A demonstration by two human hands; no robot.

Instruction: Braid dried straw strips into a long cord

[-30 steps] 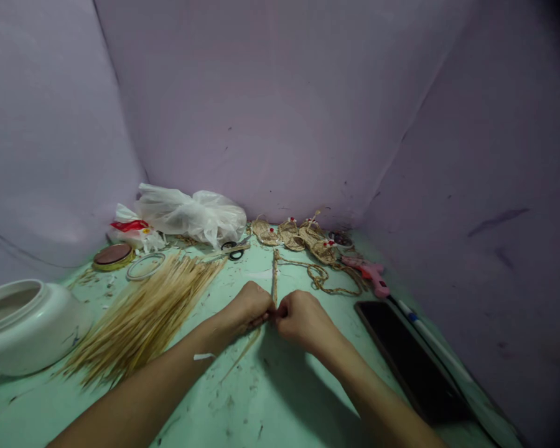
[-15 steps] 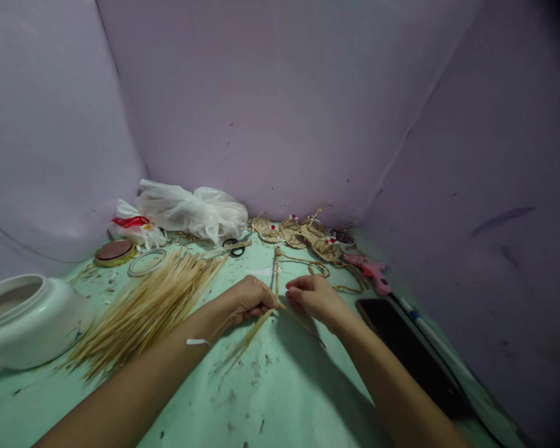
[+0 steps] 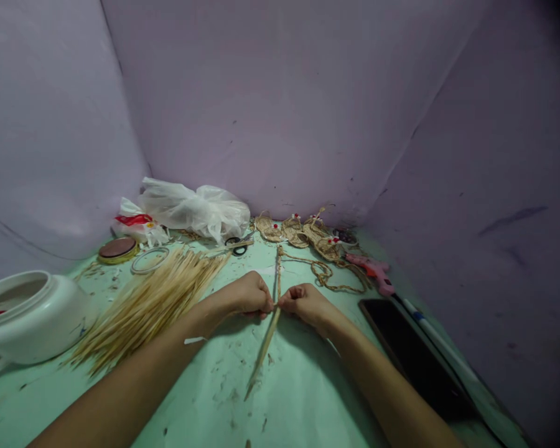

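A thin straw braid (image 3: pixel 279 274) runs toward me from the middle of the green table (image 3: pixel 205 398). At its near end my left hand (image 3: pixel 256 295) pinches the strands from the left. Fingers of my right hand (image 3: pixel 299 301) are closed on the strands from the right, almost touching the left ones. Loose straw ends (image 3: pixel 264 354) trail below the hands toward the near side. Left of my left forearm lies a fanned bundle of dry straw (image 3: pixel 154 311). A coiled braided cord (image 3: pixel 324 271) lies beyond my right hand.
A white pot (image 3: pixel 42 323) stands at the left. Along the back are a plastic bag (image 3: pixel 200 211), scissors (image 3: pixel 238 246) and woven pieces with red beads (image 3: pixel 292 231). On the right lie a pink glue gun (image 3: pixel 376 271) and a black phone (image 3: pixel 415 358).
My right hand has moved left and its fingers have closed on the strands. The loose straw ends, spread apart before, now hang closer together.
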